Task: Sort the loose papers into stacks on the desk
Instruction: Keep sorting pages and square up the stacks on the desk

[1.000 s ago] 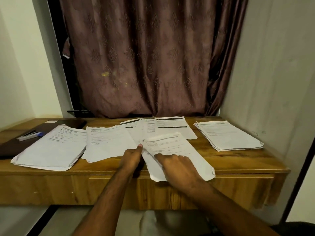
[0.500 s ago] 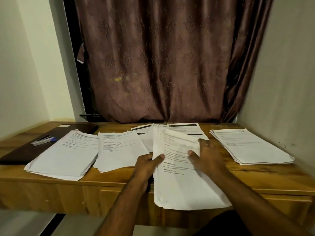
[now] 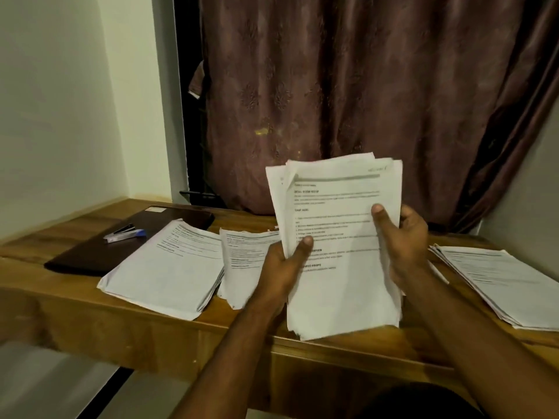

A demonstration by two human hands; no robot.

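Both hands clamped on one sheaf of printed papers (image 3: 341,237), raised nearly upright above the front edge of the wooden desk (image 3: 127,322). Left hand (image 3: 281,264) gripped the sheaf's left edge, thumb pressed on the front page, fingers hidden behind. Right hand (image 3: 402,237) gripped the right edge, thumb likewise on the front. Top corners of the sheets fanned apart slightly. Three further stacks lay flat on the desk: a thick left stack (image 3: 169,267), a middle stack (image 3: 245,261) just beside it and partly hidden by the left hand, and a right stack (image 3: 502,282) well apart, near the wall. Seen at far left: a dark folder (image 3: 90,255) partly under the left stack, with a pen (image 3: 124,235) resting on it. Behind the desk hung a brown curtain (image 3: 363,86).
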